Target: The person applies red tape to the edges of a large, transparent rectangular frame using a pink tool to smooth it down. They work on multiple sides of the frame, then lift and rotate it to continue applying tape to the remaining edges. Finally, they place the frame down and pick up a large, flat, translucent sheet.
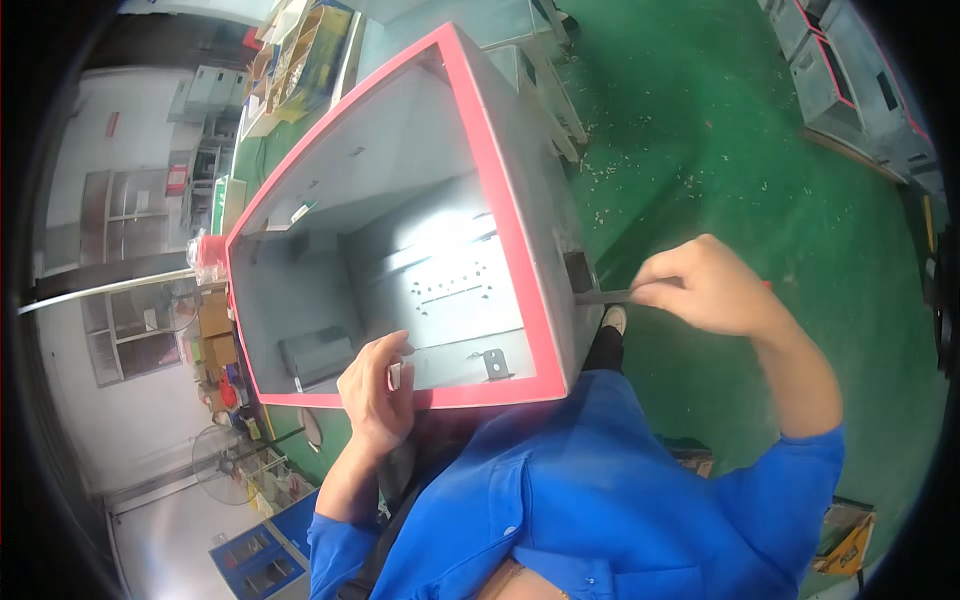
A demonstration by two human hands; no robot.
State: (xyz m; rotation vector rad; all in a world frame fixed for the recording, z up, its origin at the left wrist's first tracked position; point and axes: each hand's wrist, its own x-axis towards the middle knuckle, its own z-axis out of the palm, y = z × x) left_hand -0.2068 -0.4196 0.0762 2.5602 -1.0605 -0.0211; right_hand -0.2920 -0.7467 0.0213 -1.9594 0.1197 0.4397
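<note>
A large grey metal enclosure (pixel 535 220) stands tilted in front of me, its open front edged with pink-red tape (pixel 500 190). My left hand (pixel 378 392) is at the near edge of that opening, fingers curled, and a small whitish bit shows between thumb and fingers. Out to the right, my right hand (pixel 700 285) pinches a thin flat grey strip (pixel 605 297). The strip's far end reaches the enclosure's right side, just below a dark rectangular recess (pixel 578 272). Inside the enclosure, a small dark bracket (pixel 495 364) stands near the front edge, and a bright back panel has several holes.
A yellow-sided parts bin (pixel 312 62) lies at the far left on a bench. A standing fan (pixel 222 462) and a blue cabinet (pixel 258 558) are at lower left. More grey cabinets with red edging (pixel 830 75) stand upper right on the green floor (pixel 680 130), where scraps are scattered.
</note>
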